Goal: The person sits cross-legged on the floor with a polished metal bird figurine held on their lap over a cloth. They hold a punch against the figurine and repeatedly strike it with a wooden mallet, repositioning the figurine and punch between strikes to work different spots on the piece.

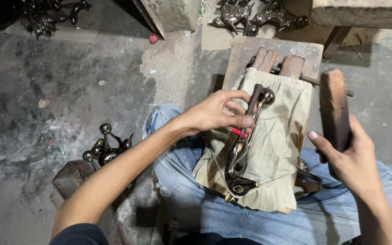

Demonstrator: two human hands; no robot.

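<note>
The left hand (pixel 221 113) pinches a dark punch (pixel 253 99) against the shiny metal piece (pixel 237 159) on the cloth-covered block (pixel 275 149); the right hand (pixel 348 156) grips a wooden mallet (pixel 334 113). More metal pieces (pixel 107 147) lie beside the block's left edge.

Polished, mirror-glossy metal casting (pixel 237 159) lying on matt, creased beige cloth (pixel 275 136) with frayed edges. Dark, worn wooden mallet (pixel 334 111), its surface smooth from handling. Rough, unfinished wooden block (pixel 246 50) beneath the cloth. Faded, torn blue denim (pixel 191 181). Pitted, stained concrete floor (pixel 37 90). Similar glossy metal pieces (pixel 107 147), darker in tone.
</note>
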